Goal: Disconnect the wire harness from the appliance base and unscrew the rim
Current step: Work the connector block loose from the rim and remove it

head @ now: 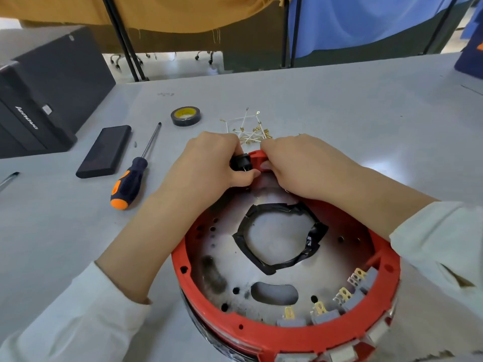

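The round appliance base (282, 278) lies upside down before me, a metal plate inside a red plastic rim (285, 333). A black taped ring (308, 252) lines its centre hole. Grey switch blocks with brass terminals (342, 299) sit along the near right rim. At the far edge my left hand (209, 163) grips a black round socket part (241, 161). My right hand (295, 163) pinches the red rim right beside it. A pile of loose white wires with brass terminals (251, 129) lies just behind both hands.
On the grey table to the left lie a screwdriver with an orange and dark blue handle (130, 181), a flat black box (105, 151) and a roll of black tape (186, 116). A black computer case (44, 95) stands far left. A small screw (135, 144) lies near the box.
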{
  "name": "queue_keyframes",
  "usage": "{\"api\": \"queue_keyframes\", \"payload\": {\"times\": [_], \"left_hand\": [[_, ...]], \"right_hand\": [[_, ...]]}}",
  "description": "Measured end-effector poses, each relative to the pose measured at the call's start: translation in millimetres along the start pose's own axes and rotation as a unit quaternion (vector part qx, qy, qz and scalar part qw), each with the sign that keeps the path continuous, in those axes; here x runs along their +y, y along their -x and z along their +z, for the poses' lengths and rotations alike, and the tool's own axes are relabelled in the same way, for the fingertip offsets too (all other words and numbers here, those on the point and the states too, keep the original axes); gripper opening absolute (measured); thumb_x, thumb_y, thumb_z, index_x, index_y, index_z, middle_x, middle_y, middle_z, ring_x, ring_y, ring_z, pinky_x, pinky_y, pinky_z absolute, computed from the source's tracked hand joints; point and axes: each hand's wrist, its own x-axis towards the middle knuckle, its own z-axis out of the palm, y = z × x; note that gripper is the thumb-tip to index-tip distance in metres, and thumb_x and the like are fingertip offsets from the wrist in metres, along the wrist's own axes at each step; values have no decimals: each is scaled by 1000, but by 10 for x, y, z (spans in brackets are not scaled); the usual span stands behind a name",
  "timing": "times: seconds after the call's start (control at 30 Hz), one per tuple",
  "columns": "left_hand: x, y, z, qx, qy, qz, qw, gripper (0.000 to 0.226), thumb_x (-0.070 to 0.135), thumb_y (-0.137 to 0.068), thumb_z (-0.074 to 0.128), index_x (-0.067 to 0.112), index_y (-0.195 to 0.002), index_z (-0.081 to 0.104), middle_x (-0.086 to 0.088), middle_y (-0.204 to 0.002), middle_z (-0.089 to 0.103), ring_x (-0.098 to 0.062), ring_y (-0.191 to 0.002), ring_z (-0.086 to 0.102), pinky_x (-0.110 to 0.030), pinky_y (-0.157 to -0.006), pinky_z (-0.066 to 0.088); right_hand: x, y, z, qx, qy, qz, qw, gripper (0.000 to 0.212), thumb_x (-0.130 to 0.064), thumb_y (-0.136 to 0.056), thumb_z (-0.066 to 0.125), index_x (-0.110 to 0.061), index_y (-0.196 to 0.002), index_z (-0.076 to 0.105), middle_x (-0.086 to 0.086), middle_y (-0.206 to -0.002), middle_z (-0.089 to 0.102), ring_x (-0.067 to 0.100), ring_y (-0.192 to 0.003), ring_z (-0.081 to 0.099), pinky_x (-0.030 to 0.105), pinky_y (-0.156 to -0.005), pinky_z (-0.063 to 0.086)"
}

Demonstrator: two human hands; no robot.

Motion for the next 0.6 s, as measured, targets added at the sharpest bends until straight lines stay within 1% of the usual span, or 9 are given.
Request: {"api": "queue_keyframes", "payload": {"times": [0.13,0.23,0.33,0.4,0.47,0.5,0.53,0.57,0.6], "left_hand": [[2,-9,18,11,-4,10,1000,35,41,-74,70,11,-89,62,-7,-88,66,-27,-82,56,-35,-67,42],[2,-4,25,22,8,12,1000,32,39,-73,71,12,-88,63,-6,-87,66,-26,-83,57,-34,-67,42],[-13,-4,14,22,22,13,999,31,39,-72,72,13,-87,63,-5,-86,67,-25,-83,58,-36,-71,46],[-36,0,20,18,47,6,999,31,40,-70,73,15,-85,62,-1,-85,66,-22,-81,58,-37,-73,47],[-75,19,25,4,84,-10,996,33,44,-68,75,20,-85,59,7,-85,64,-15,-81,57,-30,-70,45],[-95,38,24,-16,99,-22,995,37,46,-68,75,23,-91,56,12,-89,62,-11,-83,56,-26,-67,42],[-121,54,26,-47,104,-39,993,44,48,-67,75,26,-99,52,15,-94,58,-9,-86,53,-23,-67,39],[-141,62,29,-82,99,-55,990,50,49,-68,74,28,-105,49,17,-98,54,-7,-89,51,-23,-66,36],[-160,62,28,-112,92,-69,987,51,49,-68,73,29,-108,48,16,-98,53,-8,-89,50,-22,-65,35]], "right_hand": [[-5,-4,-2,3,3,4,1000,24,-16,-89,53,-20,-78,32,5,-79,57,25,-61,39,36,-56,37],[-9,-3,-3,2,1,6,1000,23,-17,-88,54,-20,-79,33,6,-81,58,25,-61,39,36,-56,35],[-16,-3,-20,-5,2,9,1000,24,-18,-89,53,-20,-78,32,6,-83,58,25,-61,38,36,-56,35],[-27,9,-28,-2,4,6,1000,21,-22,-90,51,-20,-81,32,6,-87,60,27,-65,43,37,-59,38],[-58,36,-42,12,-2,-4,1000,15,-33,-92,47,-20,-91,38,3,-98,61,30,-79,56,38,-67,42],[-76,51,-53,20,-3,-12,1000,20,-39,-91,46,-22,-101,43,1,-106,60,27,-91,58,36,-69,41],[-95,65,-68,22,0,-24,999,31,-44,-91,45,-24,-114,44,-2,-114,57,24,-101,56,34,-70,39],[-113,80,-87,23,2,-40,999,42,-47,-90,46,-25,-125,41,-4,-122,52,20,-110,52,33,-73,37],[-130,94,-115,26,0,-64,998,48,-47,-90,47,-26,-132,38,-4,-127,48,18,-115,47,33,-77,37]]}}
